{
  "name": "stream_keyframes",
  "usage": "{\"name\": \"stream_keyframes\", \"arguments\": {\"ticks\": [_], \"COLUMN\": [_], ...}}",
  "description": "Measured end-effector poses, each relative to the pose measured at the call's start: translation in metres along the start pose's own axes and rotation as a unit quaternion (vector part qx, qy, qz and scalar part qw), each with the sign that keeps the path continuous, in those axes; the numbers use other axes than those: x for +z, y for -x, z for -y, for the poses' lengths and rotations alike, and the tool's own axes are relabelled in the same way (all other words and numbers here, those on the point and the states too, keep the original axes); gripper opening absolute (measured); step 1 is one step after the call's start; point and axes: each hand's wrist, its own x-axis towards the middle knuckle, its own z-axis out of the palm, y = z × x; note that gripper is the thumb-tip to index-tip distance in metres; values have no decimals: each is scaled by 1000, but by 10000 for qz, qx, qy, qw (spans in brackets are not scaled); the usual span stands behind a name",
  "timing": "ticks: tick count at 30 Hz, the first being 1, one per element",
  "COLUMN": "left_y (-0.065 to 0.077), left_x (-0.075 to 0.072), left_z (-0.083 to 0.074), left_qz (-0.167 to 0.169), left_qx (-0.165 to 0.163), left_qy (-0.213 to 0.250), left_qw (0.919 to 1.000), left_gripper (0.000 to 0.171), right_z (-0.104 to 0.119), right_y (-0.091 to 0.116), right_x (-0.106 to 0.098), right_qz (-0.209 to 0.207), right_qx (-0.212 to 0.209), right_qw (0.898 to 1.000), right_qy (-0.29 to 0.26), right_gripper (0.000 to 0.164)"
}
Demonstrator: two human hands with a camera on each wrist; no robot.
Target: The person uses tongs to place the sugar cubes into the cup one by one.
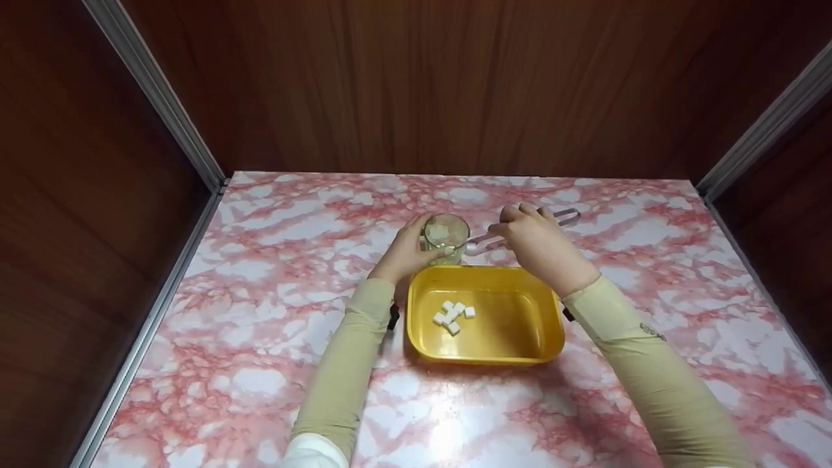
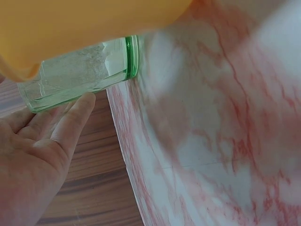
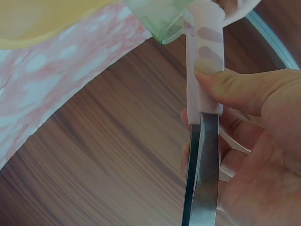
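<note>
My left hand (image 1: 404, 252) holds a greenish clear glass (image 1: 455, 235) behind the yellow container, thumb on the near side and fingers around the far left. Whitish pieces show inside the glass. Metal tongs (image 3: 206, 165) with pale pink, patterned tips are pinched between the thumb and fingers of my right hand (image 1: 543, 247). Their tips point left and are close beside the glass rim; whether they touch it, or grip anything, I cannot tell. Several white sugar cubes (image 1: 453, 316) lie in the left part of the yellow plastic container (image 1: 513, 325).
The table (image 1: 273, 312) has a red-and-white marbled top. A brown wood-grain panel (image 1: 416, 91) rises behind it, with similar panels and metal edge strips (image 1: 162, 104) at the sides. The yellow container stands between my forearms, just in front of the glass.
</note>
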Motion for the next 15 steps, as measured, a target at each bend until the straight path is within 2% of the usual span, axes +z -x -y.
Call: {"name": "stream_keyframes", "arguments": {"ticks": [15], "left_y": [-2], "left_x": [1], "left_z": [2], "left_qz": [12], "left_qx": [62], "left_qy": [-97], "left_qw": [9999], "left_gripper": [77], "right_z": [0], "right_y": [-14], "right_x": [8], "right_qz": [-30], "right_qx": [121], "right_qw": [9999], "right_qy": [91], "right_gripper": [26]}}
